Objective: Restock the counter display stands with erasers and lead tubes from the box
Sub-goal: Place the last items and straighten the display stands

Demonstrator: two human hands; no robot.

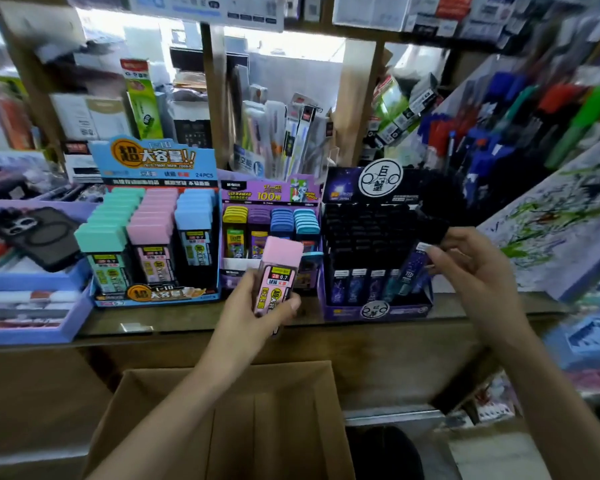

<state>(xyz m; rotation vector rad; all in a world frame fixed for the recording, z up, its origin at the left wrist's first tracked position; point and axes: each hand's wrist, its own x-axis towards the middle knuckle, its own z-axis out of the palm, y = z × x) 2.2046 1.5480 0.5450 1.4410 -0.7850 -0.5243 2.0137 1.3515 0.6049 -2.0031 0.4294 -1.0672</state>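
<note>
Wooden counter (153, 327) is carrying three display stands side by side. An open cardboard box (284, 420) is sitting below it, nearest the camera.

- Blue stand (153, 157), far left, is showing rows of green-, pink- and blue-capped lead tubes.
- Middle purple stand (271, 192) is holding smaller yellow, purple and blue cases.
- Dark purple stand (378, 311), on the right, is holding black-capped tubes (front row showing bluish labels).

Left hand (253, 313) is reaching over the box, fingers and thumb curling round a pink-capped lead tube (279, 268). It is holding the tube upright in the air in front of the middle stand.

Right hand (478, 271) is pinching a dark purple tube (409, 268) by its top end between thumb and fingertips. The tube is tilting, with its lower end at the dark stand's front row; cannot tell if it is seated.
</note>
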